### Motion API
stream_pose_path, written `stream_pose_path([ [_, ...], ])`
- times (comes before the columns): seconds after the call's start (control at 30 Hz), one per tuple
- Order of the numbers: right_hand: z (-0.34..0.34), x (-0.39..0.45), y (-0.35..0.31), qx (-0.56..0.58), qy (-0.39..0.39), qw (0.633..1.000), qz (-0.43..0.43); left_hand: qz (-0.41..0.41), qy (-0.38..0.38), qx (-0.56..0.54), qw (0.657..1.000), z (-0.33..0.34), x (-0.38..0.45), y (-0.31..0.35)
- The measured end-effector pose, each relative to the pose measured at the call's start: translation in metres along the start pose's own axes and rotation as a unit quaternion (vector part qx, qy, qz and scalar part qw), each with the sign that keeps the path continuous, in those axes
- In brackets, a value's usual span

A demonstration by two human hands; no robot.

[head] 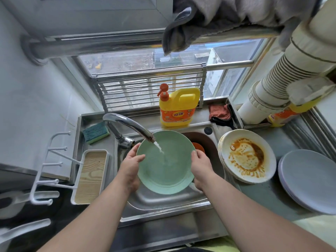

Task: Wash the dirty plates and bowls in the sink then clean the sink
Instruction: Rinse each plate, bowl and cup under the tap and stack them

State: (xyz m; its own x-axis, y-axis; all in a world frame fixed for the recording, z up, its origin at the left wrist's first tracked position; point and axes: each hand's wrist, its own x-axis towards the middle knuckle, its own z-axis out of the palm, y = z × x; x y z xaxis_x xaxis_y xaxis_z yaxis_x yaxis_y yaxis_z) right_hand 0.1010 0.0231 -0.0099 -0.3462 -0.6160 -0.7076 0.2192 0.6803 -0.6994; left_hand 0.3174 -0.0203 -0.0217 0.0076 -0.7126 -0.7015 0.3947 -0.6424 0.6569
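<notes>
Both hands hold the green plate [164, 166] over the sink [163, 202]: left hand [131, 165] and right hand [201, 168] grip opposite rims. Tap [127, 124] water strikes its centre. The stained plates [247, 156] stand just right of the basin edge, detergent bottle [177, 108] behind.

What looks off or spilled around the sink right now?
Nothing looks spilled or broken. The top plate of the stack right of the sink is smeared with orange-brown sauce, unwashed. Both hands, left and right, hold the green plate under the running tap.
</notes>
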Motion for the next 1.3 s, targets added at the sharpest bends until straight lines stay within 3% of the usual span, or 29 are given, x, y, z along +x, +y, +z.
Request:
stream_pose_path([
  [0.1, 0.005, -0.009, -0.018, -0.021, 0.002, 0.996, -0.091, -0.008, -0.042, 0.003, 0.999, -0.003, 0.005, -0.013],
  [0.17, 0.004, -0.013, -0.03, -0.058, -0.002, 0.989, -0.133, -0.055, -0.022, -0.007, 0.998, -0.004, 0.009, -0.021],
  [0.37, -0.009, -0.023, -0.072, -0.215, 0.004, 0.957, -0.195, -0.151, -0.031, -0.041, 0.987, 0.014, -0.001, -0.03],
  [0.53, -0.011, -0.045, -0.11, -0.263, -0.018, 0.959, -0.106, -0.242, -0.088, -0.075, 0.963, 0.018, -0.015, -0.038],
  [0.7, -0.017, -0.052, -0.106, -0.148, 0.013, 0.989, 0.028, -0.338, -0.065, -0.104, 0.933, 0.014, -0.02, -0.047],
  [0.87, -0.023, -0.037, -0.081, -0.166, 0.057, 0.98, 0.097, -0.417, -0.065, -0.086, 0.902, 0.003, -0.021, -0.071],
  [1.13, -0.027, -0.034, -0.078, -0.223, 0.03, 0.971, 0.08, -0.379, -0.051, 0.062, 0.922, -0.002, -0.022, -0.086],
  [1.23, -0.038, -0.032, -0.071, -0.279, -0.007, 0.96, 0.023, -0.269, -0.015, 0.18, 0.946, 0.003, -0.028, -0.086],
  [1.3, -0.055, -0.023, -0.062, -0.368, -0.039, 0.928, -0.04, -0.166, 0.012, 0.255, 0.953, 0.007, -0.026, -0.082],
])
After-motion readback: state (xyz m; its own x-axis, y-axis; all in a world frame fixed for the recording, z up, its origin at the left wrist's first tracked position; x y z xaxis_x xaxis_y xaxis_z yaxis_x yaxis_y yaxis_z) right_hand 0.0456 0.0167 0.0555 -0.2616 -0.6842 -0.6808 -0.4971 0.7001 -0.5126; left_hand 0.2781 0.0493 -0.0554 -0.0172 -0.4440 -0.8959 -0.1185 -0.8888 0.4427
